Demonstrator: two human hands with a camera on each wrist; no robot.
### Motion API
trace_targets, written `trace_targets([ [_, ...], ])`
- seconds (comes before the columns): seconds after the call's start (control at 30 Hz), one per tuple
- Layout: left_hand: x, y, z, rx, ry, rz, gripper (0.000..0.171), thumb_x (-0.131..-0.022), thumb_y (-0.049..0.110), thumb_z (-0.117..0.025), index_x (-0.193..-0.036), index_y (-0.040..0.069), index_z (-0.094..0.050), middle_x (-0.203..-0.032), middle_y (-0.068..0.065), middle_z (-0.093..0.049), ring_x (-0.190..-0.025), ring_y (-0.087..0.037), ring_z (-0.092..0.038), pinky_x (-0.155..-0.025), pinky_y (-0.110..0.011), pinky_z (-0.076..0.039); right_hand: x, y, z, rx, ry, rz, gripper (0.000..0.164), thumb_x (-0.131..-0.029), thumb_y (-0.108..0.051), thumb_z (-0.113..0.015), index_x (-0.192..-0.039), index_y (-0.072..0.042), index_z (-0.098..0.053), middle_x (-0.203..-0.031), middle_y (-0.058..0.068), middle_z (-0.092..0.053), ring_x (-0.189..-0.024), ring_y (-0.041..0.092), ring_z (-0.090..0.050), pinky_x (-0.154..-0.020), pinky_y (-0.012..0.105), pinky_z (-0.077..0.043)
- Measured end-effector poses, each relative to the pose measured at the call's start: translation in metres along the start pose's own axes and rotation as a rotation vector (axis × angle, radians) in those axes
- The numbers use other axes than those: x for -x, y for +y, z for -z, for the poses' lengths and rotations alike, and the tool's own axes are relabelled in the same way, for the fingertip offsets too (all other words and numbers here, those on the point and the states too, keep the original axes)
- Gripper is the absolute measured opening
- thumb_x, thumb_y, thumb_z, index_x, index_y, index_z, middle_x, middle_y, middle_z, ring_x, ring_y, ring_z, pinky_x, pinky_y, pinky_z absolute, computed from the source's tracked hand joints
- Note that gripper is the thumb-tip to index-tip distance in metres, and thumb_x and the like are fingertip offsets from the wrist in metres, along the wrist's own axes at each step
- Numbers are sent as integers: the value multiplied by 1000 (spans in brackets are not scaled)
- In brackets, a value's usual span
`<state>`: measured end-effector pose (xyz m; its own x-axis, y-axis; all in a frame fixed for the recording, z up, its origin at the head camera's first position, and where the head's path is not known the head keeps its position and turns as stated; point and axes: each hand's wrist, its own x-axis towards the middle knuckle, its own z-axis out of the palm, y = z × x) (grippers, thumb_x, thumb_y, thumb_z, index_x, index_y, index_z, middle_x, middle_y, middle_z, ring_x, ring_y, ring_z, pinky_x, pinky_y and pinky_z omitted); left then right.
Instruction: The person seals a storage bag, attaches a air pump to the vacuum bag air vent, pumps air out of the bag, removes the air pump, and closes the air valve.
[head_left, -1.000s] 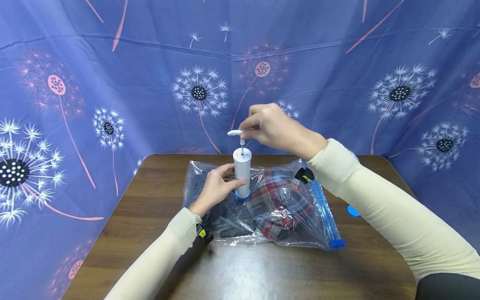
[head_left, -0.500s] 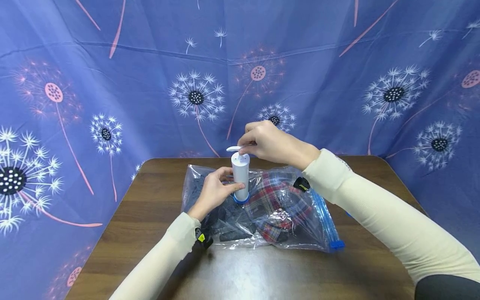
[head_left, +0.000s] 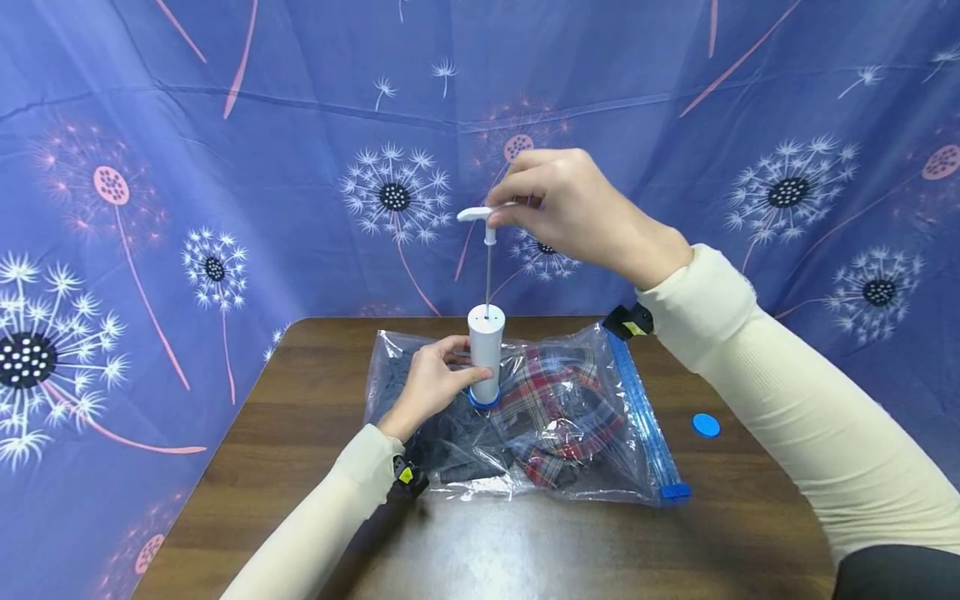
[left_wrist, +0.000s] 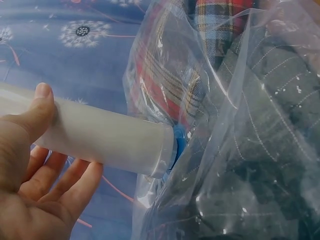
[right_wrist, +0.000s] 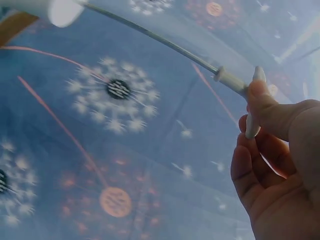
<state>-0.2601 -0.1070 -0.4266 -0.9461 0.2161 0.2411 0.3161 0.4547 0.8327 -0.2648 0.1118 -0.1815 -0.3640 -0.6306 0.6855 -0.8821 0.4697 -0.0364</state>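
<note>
A white hand pump (head_left: 486, 354) stands upright on the blue valve (head_left: 484, 402) of a clear vacuum storage bag (head_left: 465, 454). My left hand (head_left: 433, 379) grips the pump's barrel, thumb on the near side; in the left wrist view the barrel (left_wrist: 110, 137) meets the blue valve ring (left_wrist: 178, 142). High above, my right hand (head_left: 558, 208) pinches the white T-shaped handle (head_left: 474, 214), with a long stretch of metal rod (head_left: 489, 279) drawn out of the barrel. The right wrist view shows thumb and fingers around that handle (right_wrist: 253, 125). Inside the bag lie a plaid cloth (head_left: 551, 400) and dark clothing (head_left: 450, 442).
A round blue cap (head_left: 706, 425) lies on the wooden table (head_left: 285, 467) right of the bag. The bag's blue zip edge (head_left: 641, 408) runs along its right side, with a blue slider (head_left: 675, 491) at the near corner. A dandelion-patterned curtain (head_left: 300, 167) hangs behind.
My right hand first pushed the pump handle down to the barrel top, then pulled it up higher than before, baring the rod. My left hand has kept its grip on the barrel.
</note>
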Motion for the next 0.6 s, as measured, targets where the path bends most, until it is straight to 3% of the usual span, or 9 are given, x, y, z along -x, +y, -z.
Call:
trace_targets([
  [0.17,0,0,1,10,0,7,55,-80,27,-91,-129,13,-70,-124,-7,-74,-104,-25,-75,-82,-41,-64,-13,-6,20,49,88,-3,14,-94,-12,-75,-100,-1,-81,-92,12,-74,-73,19,-60,-65,25,-41],
  [0.33,2,-1,1,12,4,7,55,-80,26,-91,-129,13,-71,-124,-7,-74,-104,-26,-75,-83,-41,-64,-15,-8,22,40,155,-26,13,-96,-11,-73,-101,-2,-81,-92,13,-74,-72,17,-55,-65,21,-36],
  [0.47,3,-1,0,14,6,-6,52,-79,27,-91,-126,13,-72,-124,-7,-74,-104,-27,-75,-82,-41,-64,-11,-8,12,23,103,9,11,-95,-7,-74,-100,0,-81,-91,13,-73,-72,18,-60,-65,23,-43],
  [0.6,3,-1,-1,19,14,-12,48,-80,27,-91,-122,14,-74,-122,-7,-75,-104,-28,-75,-82,-41,-64,-6,-8,-1,-15,15,22,9,-92,-3,-76,-98,0,-81,-89,13,-72,-72,20,-63,-65,31,-54],
])
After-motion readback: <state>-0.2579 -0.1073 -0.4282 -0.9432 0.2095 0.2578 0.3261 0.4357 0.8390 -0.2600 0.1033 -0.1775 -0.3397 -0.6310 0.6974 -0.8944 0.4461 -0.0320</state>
